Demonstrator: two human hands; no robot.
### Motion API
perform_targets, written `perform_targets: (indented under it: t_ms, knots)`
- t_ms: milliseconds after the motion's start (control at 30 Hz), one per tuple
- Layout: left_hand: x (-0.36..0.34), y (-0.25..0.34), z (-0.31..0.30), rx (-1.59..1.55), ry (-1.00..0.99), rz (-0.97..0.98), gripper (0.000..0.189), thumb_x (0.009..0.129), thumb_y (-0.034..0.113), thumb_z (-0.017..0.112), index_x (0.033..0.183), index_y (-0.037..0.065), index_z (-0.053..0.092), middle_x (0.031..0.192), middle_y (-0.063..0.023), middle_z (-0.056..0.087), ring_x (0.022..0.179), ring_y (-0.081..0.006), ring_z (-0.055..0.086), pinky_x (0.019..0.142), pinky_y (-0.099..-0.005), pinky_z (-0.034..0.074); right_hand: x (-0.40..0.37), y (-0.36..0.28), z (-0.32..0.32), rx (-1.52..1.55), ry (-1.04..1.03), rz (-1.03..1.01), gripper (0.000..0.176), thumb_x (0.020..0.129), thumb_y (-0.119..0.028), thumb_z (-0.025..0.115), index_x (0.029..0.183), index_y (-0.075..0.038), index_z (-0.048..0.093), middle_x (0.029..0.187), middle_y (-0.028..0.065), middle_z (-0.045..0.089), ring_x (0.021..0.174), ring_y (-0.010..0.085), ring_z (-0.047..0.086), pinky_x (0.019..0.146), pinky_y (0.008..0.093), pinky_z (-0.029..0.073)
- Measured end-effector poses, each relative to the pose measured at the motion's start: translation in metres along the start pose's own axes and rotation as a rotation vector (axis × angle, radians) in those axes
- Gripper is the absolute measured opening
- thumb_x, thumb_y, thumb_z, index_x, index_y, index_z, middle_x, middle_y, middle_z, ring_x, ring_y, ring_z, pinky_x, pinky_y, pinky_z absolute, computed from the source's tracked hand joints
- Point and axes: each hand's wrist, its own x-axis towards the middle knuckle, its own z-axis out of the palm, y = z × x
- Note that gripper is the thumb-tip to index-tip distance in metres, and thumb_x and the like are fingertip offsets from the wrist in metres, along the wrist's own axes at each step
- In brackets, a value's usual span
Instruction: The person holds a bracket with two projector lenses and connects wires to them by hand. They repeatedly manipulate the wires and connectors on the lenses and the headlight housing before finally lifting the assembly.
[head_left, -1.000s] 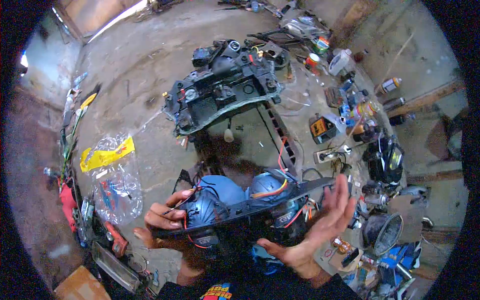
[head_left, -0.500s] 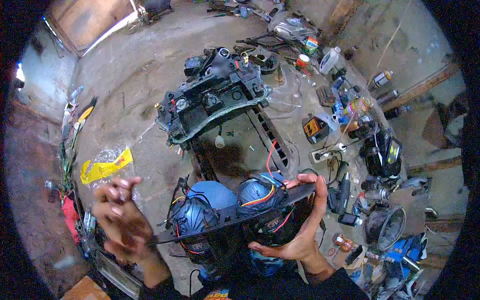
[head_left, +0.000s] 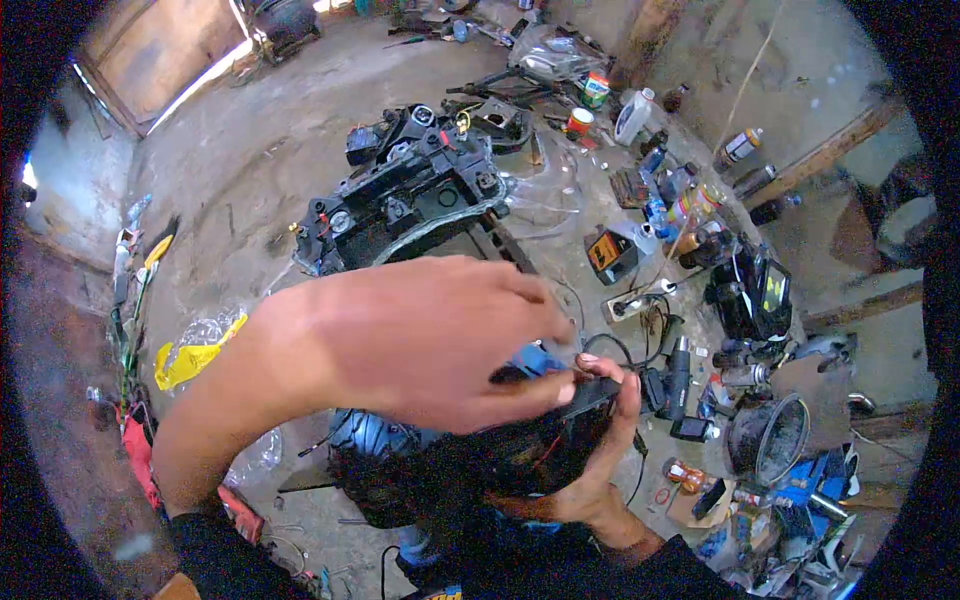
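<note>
grey-brown floor (head_left: 220, 180), bottles (head_left: 740, 148) along the wall (head_left: 800, 75); right grip (head_left: 605, 470) curls round a black part (head_left: 530, 455), left grip (head_left: 430, 340) closure unclear.

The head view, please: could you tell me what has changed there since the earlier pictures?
The left hand let go of the black assembly's left end and swung right, across it, to its right end. The right hand, open beside that end at first, now grips it. The black housing stays on the floor.

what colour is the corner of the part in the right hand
The corner in the right hand is black; the head view shows it best.
</note>
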Motion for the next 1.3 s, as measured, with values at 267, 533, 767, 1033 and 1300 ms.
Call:
perform_targets:
  t_ms: [267, 533, 767, 1033, 1300]
  knots:
    - [0.005, 0.019, -0.006, 0.158, -0.046, 0.005, 0.028, 0.087, 0.025, 0.072, 0.106, 0.006, 0.063, 0.105, -0.0154, 0.061, 0.109, -0.0373, 0.062, 0.097, -0.0479, 0.052, 0.007, -0.006, -0.001, 0.035, -0.036, 0.051, 0.137, 0.058, -0.033, 0.103, 0.161, -0.013, 0.015, 0.148, 0.0187, 0.044, 0.123, 0.03, 0.055, 0.11, 0.047, 0.044]
    - [-0.013, 0.03, 0.009, 0.298, 0.131, -0.038, 0.024, 0.087, 0.018, 0.072, 0.107, 0.009, 0.062, 0.104, -0.0109, 0.06, 0.103, -0.0331, 0.063, 0.092, -0.0448, 0.055, 0.014, -0.005, -0.001, 0.035, -0.048, 0.022, 0.152, 0.044, -0.019, 0.109, 0.161, -0.013, 0.013, 0.152, 0.0195, 0.037, 0.117, 0.0282, 0.059, 0.103, 0.0442, 0.05]
    - [-0.029, 0.031, 0.032, 0.244, 0.361, -0.065, 0.021, 0.088, 0.016, 0.075, 0.104, 0.009, 0.064, 0.102, -0.0088, 0.06, 0.095, -0.0311, 0.066, 0.078, -0.0406, 0.059, 0.014, -0.009, -0.002, 0.022, -0.08, 0.03, 0.156, 0.047, -0.02, 0.108, 0.163, -0.015, 0.004, 0.157, 0.0197, 0.03, 0.122, 0.0287, 0.055, 0.104, 0.0444, 0.05]
    - [-0.047, 0.039, 0.052, -0.009, 0.517, -0.202, 0.023, 0.091, 0.016, 0.078, 0.112, 0.01, 0.07, 0.097, -0.0081, 0.063, 0.09, -0.0288, 0.069, 0.077, -0.0401, 0.06, 0.013, -0.006, 0.0, 0.092, -0.094, -0.01, 0.162, 0.043, -0.025, 0.109, 0.166, -0.022, 0.004, 0.158, 0.0196, 0.028, 0.124, 0.0305, 0.054, 0.109, 0.0475, 0.047]
    - [-0.081, 0.03, 0.06, 0.054, 0.518, -0.131, 0.033, 0.086, 0.011, 0.066, 0.119, 0.005, 0.065, 0.1, -0.0086, 0.063, 0.092, -0.0255, 0.066, 0.08, -0.0355, 0.057, 0.007, -0.001, -0.004, 0.062, -0.127, 0.011, 0.154, 0.05, -0.042, 0.105, 0.165, -0.02, 0.005, 0.154, 0.0191, 0.031, 0.125, 0.0315, 0.053, 0.11, 0.0484, 0.047]
